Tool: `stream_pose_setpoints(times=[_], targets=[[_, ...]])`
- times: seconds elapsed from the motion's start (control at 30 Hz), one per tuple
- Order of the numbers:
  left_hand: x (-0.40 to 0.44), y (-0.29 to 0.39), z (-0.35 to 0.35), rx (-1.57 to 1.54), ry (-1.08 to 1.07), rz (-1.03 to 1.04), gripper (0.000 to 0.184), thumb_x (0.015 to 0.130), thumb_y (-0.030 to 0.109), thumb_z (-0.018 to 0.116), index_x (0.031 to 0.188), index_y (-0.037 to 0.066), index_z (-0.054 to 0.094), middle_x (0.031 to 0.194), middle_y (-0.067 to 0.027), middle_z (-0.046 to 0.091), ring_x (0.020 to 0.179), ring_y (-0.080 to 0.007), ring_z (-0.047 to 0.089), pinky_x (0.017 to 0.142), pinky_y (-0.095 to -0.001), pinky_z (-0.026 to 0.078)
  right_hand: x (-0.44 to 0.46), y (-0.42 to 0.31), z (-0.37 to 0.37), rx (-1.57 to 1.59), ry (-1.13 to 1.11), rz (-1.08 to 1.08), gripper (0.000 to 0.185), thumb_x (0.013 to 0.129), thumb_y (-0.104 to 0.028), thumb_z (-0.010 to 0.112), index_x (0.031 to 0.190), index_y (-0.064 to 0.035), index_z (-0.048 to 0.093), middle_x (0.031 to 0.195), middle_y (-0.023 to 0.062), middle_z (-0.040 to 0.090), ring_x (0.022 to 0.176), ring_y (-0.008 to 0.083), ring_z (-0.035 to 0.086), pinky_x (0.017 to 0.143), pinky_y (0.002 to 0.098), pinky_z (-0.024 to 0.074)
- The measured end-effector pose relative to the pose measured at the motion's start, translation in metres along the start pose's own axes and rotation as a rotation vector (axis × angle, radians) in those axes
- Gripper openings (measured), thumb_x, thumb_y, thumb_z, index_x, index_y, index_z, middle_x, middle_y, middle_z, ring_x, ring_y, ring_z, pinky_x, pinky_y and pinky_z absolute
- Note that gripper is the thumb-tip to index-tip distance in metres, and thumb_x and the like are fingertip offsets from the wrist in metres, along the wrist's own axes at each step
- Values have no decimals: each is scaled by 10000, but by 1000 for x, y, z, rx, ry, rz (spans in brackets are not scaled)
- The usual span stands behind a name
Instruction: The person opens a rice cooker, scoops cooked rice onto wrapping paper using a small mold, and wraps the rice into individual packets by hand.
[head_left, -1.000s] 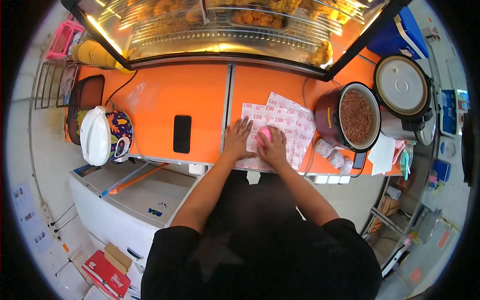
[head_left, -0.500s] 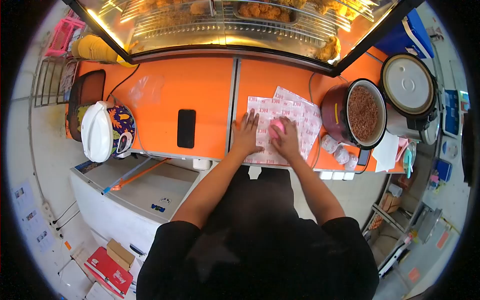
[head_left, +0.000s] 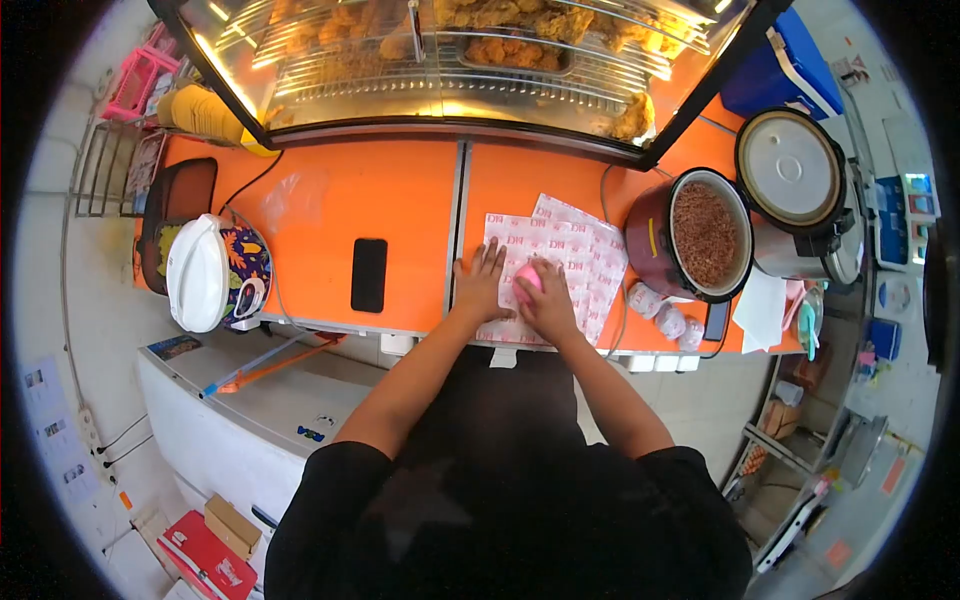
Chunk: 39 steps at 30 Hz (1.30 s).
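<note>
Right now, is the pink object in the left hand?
No, the right hand holds the pink object, while the left hand rests spread at the edge of the printed paper.

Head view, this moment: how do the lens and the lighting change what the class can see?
Head view: dark, rounded corners, and the counter's front edge bows; head view: warm lamps glare inside the cabinet; head view: the black shirt shows few folds; head view: print on the sheets is small, and the wall notices are too small to read.
</note>
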<state>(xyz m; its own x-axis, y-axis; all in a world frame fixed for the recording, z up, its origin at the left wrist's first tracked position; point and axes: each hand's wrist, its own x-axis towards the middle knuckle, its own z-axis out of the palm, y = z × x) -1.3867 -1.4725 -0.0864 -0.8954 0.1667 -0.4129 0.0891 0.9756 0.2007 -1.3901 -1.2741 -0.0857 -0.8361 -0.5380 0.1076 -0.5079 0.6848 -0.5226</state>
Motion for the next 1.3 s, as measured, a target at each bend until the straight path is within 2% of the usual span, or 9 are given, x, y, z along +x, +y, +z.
stream_pose_setpoints(times=[0.2,0.37,0.67,0.73,0.87,1.0,1.17,1.27,1.3], targets=[[-6,-4,-13,47,-40,49,1471,541,697,883,1663,122,126,1745,-75,82,1571,-290,184,1100,-670,290,-3,7,-7,44,-49,-63,517,804,-167,758,1309,-155,648,1529,198,461,1435,416,406,1217,528,330],[12,-27,-12,-191,-13,55,1148,673,480,901,1621,239,299,1700,-42,251,1528,-310,280,1085,-660,335,-2,8,-11,32,-38,-71,521,785,-124,769,1294,-148,658,1530,193,464,1432,421,415,1207,499,361],[11,-16,-29,-55,-36,53,938,802,394,825,1585,208,345,1665,-21,296,1508,-287,304,1033,-692,372,-4,5,-41,191,-57,-51,540,778,-96,783,1304,-125,660,1520,208,458,1430,424,417,1193,459,385],[23,-23,-12,-187,101,27,848,848,372,776,1574,201,372,1663,-50,296,1482,-306,328,1011,-688,384,-11,4,-53,200,-34,-31,551,783,-104,787,1317,-115,649,1521,212,454,1430,425,416,1192,453,384],[33,-27,7,-91,332,9,706,939,371,666,1571,195,405,1665,-73,281,1432,-303,361,998,-640,386,-9,-8,-102,220,241,83,620,795,-132,800,1380,-118,595,1544,217,429,1435,433,407,1197,488,360],[36,-23,21,-4,450,43,671,907,307,706,1531,224,474,1641,-97,305,1421,-330,354,996,-614,377,-8,9,-193,-73,616,138,638,797,-98,761,1404,-108,564,1559,222,416,1428,442,418,1173,521,375],[35,-14,13,-105,495,192,587,856,129,732,1408,205,544,1570,-123,403,1382,-360,421,1024,-609,370,-19,46,-265,-363,685,308,667,843,-121,748,1467,-72,516,1548,210,429,1431,429,408,1174,513,358],[50,2,-3,-860,328,168,559,831,77,734,1347,169,540,1439,-137,541,1287,-400,534,1045,-551,416,-18,45,-263,-333,766,262,622,851,-124,748,1429,-46,534,1496,207,471,1390,417,444,1146,506,377],[51,8,-7,-1079,411,170,579,820,82,748,1345,145,511,1288,-142,636,1194,-417,608,1026,-452,472,-19,41,-255,-278,797,239,601,852,-122,746,1411,-39,544,1475,205,489,1372,413,461,1137,504,384]])
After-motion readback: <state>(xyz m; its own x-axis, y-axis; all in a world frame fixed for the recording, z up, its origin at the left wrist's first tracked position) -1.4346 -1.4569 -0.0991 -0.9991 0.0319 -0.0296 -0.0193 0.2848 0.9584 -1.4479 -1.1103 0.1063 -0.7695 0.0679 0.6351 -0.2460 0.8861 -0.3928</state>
